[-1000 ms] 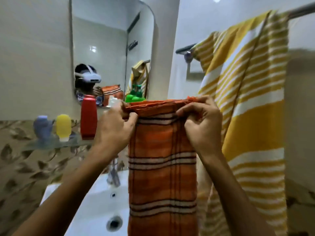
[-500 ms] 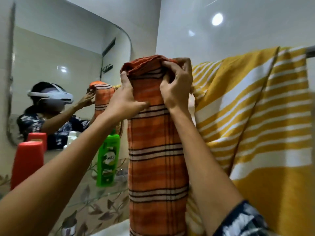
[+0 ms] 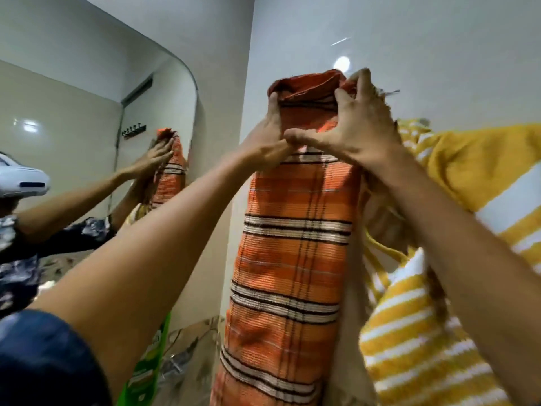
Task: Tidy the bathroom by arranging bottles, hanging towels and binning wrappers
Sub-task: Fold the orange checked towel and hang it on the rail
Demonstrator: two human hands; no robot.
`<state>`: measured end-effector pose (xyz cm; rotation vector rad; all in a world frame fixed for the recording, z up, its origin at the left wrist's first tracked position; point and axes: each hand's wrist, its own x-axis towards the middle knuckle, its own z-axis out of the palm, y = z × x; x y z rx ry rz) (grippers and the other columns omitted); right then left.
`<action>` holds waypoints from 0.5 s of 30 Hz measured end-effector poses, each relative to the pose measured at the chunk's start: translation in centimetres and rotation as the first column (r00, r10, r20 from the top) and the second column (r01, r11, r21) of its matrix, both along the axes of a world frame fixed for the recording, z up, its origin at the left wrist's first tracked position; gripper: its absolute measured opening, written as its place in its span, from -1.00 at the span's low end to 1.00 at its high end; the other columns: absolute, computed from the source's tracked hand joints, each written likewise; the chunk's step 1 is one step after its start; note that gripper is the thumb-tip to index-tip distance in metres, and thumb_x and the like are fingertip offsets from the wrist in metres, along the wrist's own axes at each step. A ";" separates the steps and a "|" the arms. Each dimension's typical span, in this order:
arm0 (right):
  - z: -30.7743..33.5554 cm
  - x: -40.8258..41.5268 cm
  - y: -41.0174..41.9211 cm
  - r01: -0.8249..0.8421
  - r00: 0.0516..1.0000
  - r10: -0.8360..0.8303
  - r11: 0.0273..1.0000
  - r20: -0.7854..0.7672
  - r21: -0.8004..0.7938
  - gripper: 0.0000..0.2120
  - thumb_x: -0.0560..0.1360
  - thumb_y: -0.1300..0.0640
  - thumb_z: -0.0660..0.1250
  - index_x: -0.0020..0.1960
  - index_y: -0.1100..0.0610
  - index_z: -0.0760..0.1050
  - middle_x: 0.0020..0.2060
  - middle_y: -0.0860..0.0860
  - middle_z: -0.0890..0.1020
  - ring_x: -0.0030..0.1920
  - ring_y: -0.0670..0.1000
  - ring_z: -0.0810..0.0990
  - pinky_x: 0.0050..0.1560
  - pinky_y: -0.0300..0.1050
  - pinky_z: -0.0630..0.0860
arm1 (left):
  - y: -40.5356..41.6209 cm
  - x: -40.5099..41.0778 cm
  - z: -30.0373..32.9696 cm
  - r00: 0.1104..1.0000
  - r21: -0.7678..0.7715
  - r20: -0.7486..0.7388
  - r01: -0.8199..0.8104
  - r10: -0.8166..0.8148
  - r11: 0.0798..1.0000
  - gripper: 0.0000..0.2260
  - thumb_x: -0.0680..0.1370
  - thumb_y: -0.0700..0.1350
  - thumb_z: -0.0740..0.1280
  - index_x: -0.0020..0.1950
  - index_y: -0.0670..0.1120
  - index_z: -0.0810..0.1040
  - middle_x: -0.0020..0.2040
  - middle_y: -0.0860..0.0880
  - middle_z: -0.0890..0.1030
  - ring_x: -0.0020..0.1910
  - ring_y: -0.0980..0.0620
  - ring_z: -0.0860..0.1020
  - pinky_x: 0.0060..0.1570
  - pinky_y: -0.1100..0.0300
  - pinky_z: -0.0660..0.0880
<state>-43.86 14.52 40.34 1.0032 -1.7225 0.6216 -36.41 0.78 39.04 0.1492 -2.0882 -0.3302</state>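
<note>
An orange checked towel (image 3: 292, 259) with dark and white stripes hangs in a long narrow fold in the middle of the view, its top edge raised high against the white wall. My left hand (image 3: 269, 142) grips the towel's upper left side. My right hand (image 3: 363, 124) holds its upper right side, fingers spread over the top fold. A yellow and white striped towel (image 3: 468, 215) hangs to the right, partly behind my right arm. The towel rail is hidden.
A wall mirror (image 3: 96, 142) at the left reflects my arms and the towel. A green bottle (image 3: 146, 361) stands low at the left, partly behind my left arm, in front of leaf-patterned tiles (image 3: 199, 347).
Both hands have lifted the orange towel from chest height up to the top of the yellow towel. My view has tilted upward and the sink and shelf bottles have dropped out of sight.
</note>
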 end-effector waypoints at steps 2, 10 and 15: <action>0.5 0.0 1.7 0.136 0.989 -0.143 0.979 0.035 0.153 0.09 0.16 -0.62 0.14 0.42 0.14 0.26 0.48 0.13 0.05 0.47 0.30 0.11 0.45 0.29 0.01 | -0.5 -1.3 0.5 1.000 0.001 0.010 0.004 -0.004 1.000 -0.02 0.43 0.32 0.25 0.50 -0.11 -0.32 0.52 -0.19 0.15 0.45 -0.18 0.24 0.44 -0.02 0.18; 2.1 -1.3 5.8 0.225 0.952 -0.290 0.879 0.096 0.421 0.00 0.16 -0.58 0.07 0.47 -0.05 0.26 0.45 0.01 0.11 0.46 0.35 0.08 0.46 0.27 0.03 | -0.8 -4.4 1.6 0.933 0.148 0.179 0.290 -0.314 0.946 -0.14 0.41 0.27 0.29 0.50 0.06 -0.17 0.40 -0.14 0.33 0.26 -0.13 0.46 0.31 -0.11 0.39; 2.3 -2.0 7.1 0.044 0.979 -0.140 0.853 0.146 0.521 -0.37 0.25 -0.43 0.17 0.16 -0.09 0.55 0.19 -0.09 0.36 0.19 -0.05 0.40 0.18 -0.13 0.32 | -2.8 -5.3 1.9 0.876 0.191 0.229 0.387 -0.424 0.902 -0.35 0.49 0.13 0.32 0.47 0.01 0.11 0.33 -0.07 0.45 0.21 -0.02 0.51 0.23 0.03 0.45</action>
